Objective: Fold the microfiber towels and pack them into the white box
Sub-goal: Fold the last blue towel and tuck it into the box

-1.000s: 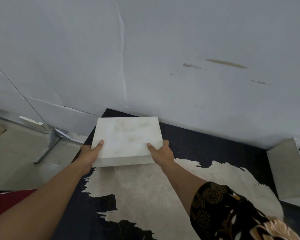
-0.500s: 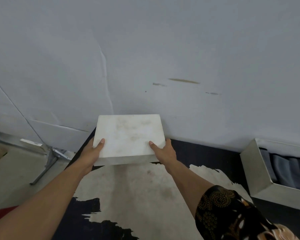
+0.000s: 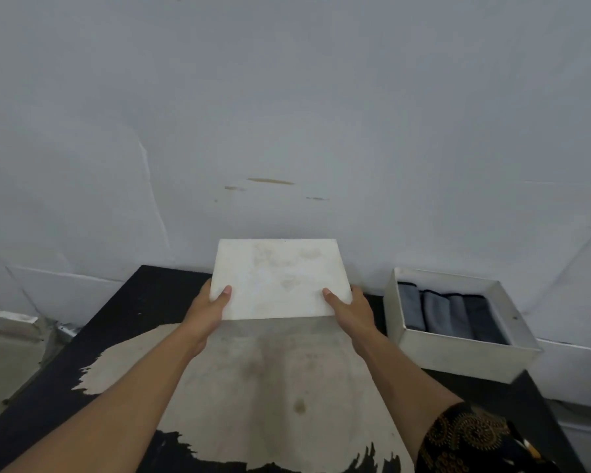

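Observation:
I hold a flat white box lid (image 3: 280, 278) in the air above the table, tilted with its far edge up. My left hand (image 3: 209, 310) grips its left near corner, thumb on top. My right hand (image 3: 350, 308) grips the right near corner the same way. To the right stands the open white box (image 3: 464, 356) on the table. Several folded grey and dark microfiber towels (image 3: 447, 314) sit upright side by side inside it.
The table (image 3: 123, 322) is black with a large worn pale patch in the middle. A grey-white wall (image 3: 287, 114) rises right behind it. A metal bracket (image 3: 14, 317) and tiled floor show at the left.
The lid has come up and moved right with both hands, tilting more. The view swung right, so the open box with towels now shows fully.

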